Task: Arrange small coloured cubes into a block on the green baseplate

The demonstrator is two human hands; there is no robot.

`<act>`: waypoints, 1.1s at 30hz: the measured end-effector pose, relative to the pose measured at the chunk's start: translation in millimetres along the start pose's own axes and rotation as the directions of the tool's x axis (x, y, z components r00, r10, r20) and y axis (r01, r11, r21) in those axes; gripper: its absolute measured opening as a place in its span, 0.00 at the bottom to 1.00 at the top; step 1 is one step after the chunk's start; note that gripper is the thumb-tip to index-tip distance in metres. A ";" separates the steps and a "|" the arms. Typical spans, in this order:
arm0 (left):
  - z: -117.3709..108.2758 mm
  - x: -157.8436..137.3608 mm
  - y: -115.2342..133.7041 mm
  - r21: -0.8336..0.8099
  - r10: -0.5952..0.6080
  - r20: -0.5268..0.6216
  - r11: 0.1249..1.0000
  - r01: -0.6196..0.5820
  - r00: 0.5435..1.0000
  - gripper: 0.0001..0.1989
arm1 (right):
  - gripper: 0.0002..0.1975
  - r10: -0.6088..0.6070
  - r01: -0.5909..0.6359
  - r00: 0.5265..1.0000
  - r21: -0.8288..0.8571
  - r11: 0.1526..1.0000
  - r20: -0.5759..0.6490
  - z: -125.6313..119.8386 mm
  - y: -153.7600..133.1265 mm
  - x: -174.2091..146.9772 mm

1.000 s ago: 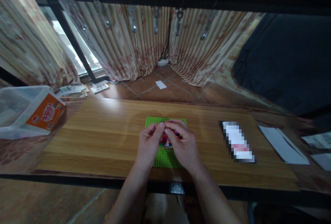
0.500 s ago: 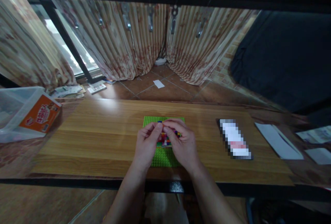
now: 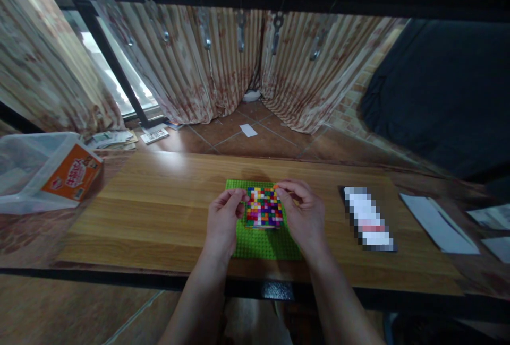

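Green studded baseplate (image 3: 258, 248) on wooden counter (image 3: 159, 201), multicoloured brick block (image 3: 265, 209) over its middle. Right hand (image 3: 306, 213) pinches small orange piece (image 3: 275, 186) near block's far right corner; left hand (image 3: 223, 216) curls at far left edge, can't tell if gripping. Loose pinch could drop the piece; uneven left-side pressure could tilt the block.

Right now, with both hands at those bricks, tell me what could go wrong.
The right hand seems to pinch a tiny orange piece by its fingertips; it could slip out and drop.
The left hand is right at the left edge of the multicoloured brick block, so a nudge might loosen bricks.
The green baseplate lies near the wooden table's near edge; a dropped piece might bounce off.
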State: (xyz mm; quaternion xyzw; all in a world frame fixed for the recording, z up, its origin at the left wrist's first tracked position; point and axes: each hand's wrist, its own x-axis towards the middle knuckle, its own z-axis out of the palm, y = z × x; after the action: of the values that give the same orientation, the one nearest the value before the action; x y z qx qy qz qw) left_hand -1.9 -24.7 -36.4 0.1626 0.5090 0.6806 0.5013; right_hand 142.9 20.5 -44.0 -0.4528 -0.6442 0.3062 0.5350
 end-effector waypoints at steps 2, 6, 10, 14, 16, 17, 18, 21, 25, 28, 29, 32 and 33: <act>0.2 0.4 -1.4 -0.002 -0.009 -0.001 1.000 0.009 1.000 0.10 | 0.07 -0.001 0.002 1.000 -0.010 1.000 0.014 2.2 -1.8 -0.8; -0.6 2.5 -3.6 -0.001 -0.021 0.000 1.000 0.021 1.000 0.11 | 0.07 -0.006 0.006 0.999 -0.019 1.000 0.034 4.2 -3.6 -2.1; -1.2 3.1 -2.8 -0.012 -0.015 0.006 1.000 0.015 1.000 0.12 | 0.07 -0.023 0.022 0.999 0.006 1.000 0.044 4.1 -2.5 -3.4; 2.3 -0.3 -2.1 0.015 0.066 0.053 0.998 -0.067 0.996 0.12 | 0.06 -0.069 0.064 0.994 0.062 0.996 0.081 6.3 -7.6 -5.6; 4.1 -2.3 -3.2 0.032 0.130 0.102 0.990 -0.134 0.986 0.12 | 0.06 -0.100 0.090 0.989 0.090 0.992 0.113 9.0 -12.8 -7.6; 4.5 -2.9 -4.1 0.037 0.151 0.130 0.987 -0.157 0.980 0.12 | 0.07 -0.115 0.102 0.985 0.102 0.989 0.128 10.8 -15.3 -8.9; 4.4 -3.2 -5.0 0.039 0.159 0.159 0.985 -0.167 0.974 0.12 | 0.07 -0.129 0.113 0.982 0.114 0.987 0.141 12.6 -17.4 -10.3; 1.8 -2.5 -6.4 0.017 0.137 0.215 0.989 -0.144 0.967 0.11 | 0.08 -0.146 0.124 0.975 0.133 0.983 0.169 18.4 -20.3 -13.2; -1.0 -1.4 -3.3 -0.033 0.096 0.207 0.995 -0.091 0.974 0.12 | 0.07 -0.118 0.096 0.982 0.144 0.985 0.150 21.1 -24.0 -10.7; 0.2 -2.0 0.4 -0.088 0.078 0.165 0.994 -0.064 0.983 0.13 | 0.04 -0.053 0.004 0.981 0.257 0.967 0.186 10.2 -41.3 -8.8; 0.8 -2.2 1.5 -0.112 0.073 0.147 0.992 -0.056 0.986 0.13 | 0.03 -0.029 -0.056 0.969 0.331 0.942 0.247 2.6 -50.5 -10.1; 1.9 -2.2 3.8 -0.170 0.037 0.107 0.985 -0.018 0.994 0.13 | 0.08 -0.088 -0.287 0.820 0.540 0.791 0.565 -30.8 -77.6 -22.9; 1.8 -1.9 4.2 -0.175 0.021 0.100 0.985 -0.003 0.995 0.14 | 0.10 -0.109 -0.344 0.777 0.564 0.750 0.619 -43.2 -82.5 -29.5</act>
State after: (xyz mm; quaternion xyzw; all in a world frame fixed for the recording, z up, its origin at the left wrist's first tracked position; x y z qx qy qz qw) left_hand -1.9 -25.2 -31.4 0.1555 0.4202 0.7165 0.5347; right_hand 164.1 -43.5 26.8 -0.1545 -0.6029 0.6757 0.3950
